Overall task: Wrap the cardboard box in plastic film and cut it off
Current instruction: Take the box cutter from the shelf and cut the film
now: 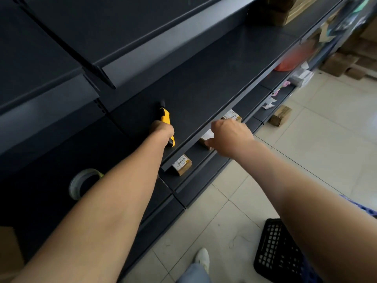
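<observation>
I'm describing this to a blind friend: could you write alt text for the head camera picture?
A person's left hand grips a yellow utility knife on a dark shelf, while the right hand reaches for a small labelled cardboard box on the shelf below. A tape roll lies at left.

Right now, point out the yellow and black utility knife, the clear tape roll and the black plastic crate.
Yellow and black utility knife (164, 117): head view, yellow handle.
Clear tape roll (75, 183): head view, left rim.
Black plastic crate (274, 250): head view, lattice wall.

A stockroom or shop: long dark metal shelves (204, 82) hold labelled parcels (181, 164), more boxes (342, 64) stacked far right.
</observation>
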The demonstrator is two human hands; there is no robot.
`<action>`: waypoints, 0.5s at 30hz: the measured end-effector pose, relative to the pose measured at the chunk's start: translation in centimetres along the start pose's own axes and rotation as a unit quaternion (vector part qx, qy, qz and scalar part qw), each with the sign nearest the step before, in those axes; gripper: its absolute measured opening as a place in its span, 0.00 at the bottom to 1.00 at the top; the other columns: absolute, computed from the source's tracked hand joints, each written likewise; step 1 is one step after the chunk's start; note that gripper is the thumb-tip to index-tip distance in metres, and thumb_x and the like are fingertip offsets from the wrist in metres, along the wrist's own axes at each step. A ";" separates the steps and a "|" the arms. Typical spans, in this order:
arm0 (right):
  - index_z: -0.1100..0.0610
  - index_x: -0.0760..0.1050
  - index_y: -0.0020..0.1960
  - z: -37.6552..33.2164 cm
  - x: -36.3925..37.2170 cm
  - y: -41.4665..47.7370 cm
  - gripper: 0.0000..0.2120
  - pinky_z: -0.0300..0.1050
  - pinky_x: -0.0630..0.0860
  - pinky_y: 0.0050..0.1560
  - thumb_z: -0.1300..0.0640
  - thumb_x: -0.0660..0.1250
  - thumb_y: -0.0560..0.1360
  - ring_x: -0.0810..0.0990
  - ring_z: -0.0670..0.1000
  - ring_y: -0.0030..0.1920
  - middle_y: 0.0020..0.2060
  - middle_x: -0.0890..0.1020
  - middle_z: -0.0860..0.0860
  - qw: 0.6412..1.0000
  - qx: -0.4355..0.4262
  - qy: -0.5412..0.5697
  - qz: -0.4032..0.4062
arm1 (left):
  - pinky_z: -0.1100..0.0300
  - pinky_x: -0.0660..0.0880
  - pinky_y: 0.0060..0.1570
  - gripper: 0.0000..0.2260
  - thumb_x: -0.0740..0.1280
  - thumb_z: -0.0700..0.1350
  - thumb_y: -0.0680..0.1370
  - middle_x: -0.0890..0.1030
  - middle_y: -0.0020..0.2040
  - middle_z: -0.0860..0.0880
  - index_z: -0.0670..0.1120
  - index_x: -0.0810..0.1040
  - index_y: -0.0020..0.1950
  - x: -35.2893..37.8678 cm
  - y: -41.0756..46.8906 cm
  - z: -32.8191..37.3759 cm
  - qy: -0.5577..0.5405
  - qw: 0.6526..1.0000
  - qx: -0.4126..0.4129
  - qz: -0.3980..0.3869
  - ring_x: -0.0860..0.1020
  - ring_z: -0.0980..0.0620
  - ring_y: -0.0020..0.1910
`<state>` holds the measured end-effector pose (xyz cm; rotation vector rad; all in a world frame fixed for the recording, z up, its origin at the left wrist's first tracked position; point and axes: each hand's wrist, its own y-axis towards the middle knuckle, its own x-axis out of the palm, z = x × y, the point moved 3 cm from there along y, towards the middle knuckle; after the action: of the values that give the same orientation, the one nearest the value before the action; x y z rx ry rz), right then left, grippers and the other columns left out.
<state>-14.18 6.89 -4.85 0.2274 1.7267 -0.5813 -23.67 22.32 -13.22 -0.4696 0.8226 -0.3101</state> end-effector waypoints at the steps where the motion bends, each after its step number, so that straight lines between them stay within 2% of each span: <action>1: 0.57 0.72 0.60 0.4 -0.2 -0.5 0.15 0.48 0.71 0.48 0.50 0.63 0.78 0.76 0.56 0.49 0.49 0.77 0.55 1.000 0.004 -0.006 -0.005 | 0.55 0.76 0.49 0.20 0.68 0.38 0.76 0.77 0.61 0.42 0.38 0.69 0.66 0.2 -0.8 0.0 0.015 1.000 0.008 -0.011 0.78 0.43 0.57; 5: 0.56 0.73 0.59 2.5 -1.4 -3.1 0.17 0.48 0.70 0.47 0.48 0.66 0.76 0.75 0.55 0.46 0.46 0.76 0.54 0.999 0.028 -0.027 -0.011 | 0.58 0.72 0.40 0.19 0.71 0.41 0.74 0.77 0.57 0.44 0.39 0.71 0.62 1.0 -4.8 0.2 0.082 0.992 0.091 -0.044 0.78 0.45 0.51; 10: 0.58 0.72 0.55 4.9 -2.4 -7.5 0.15 0.48 0.67 0.44 0.47 0.65 0.76 0.75 0.56 0.47 0.43 0.73 0.53 0.998 0.042 -0.050 -0.009 | 0.55 0.75 0.48 0.16 0.71 0.44 0.74 0.76 0.57 0.45 0.42 0.72 0.59 2.1 -11.2 0.8 0.129 0.967 0.213 -0.055 0.77 0.46 0.53; 15: 0.58 0.71 0.61 6.9 -3.7 -13.8 0.19 0.48 0.68 0.44 0.46 0.64 0.76 0.76 0.58 0.52 0.47 0.75 0.54 0.998 0.025 -0.063 0.018 | 0.52 0.76 0.51 0.16 0.70 0.47 0.74 0.76 0.55 0.46 0.44 0.71 0.58 3.2 -19.1 0.3 0.164 0.943 0.287 -0.036 0.77 0.46 0.52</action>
<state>-13.61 -7.77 1.34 0.2511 1.5847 -0.6003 -22.96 4.74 -5.22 0.1063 0.9888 -0.6847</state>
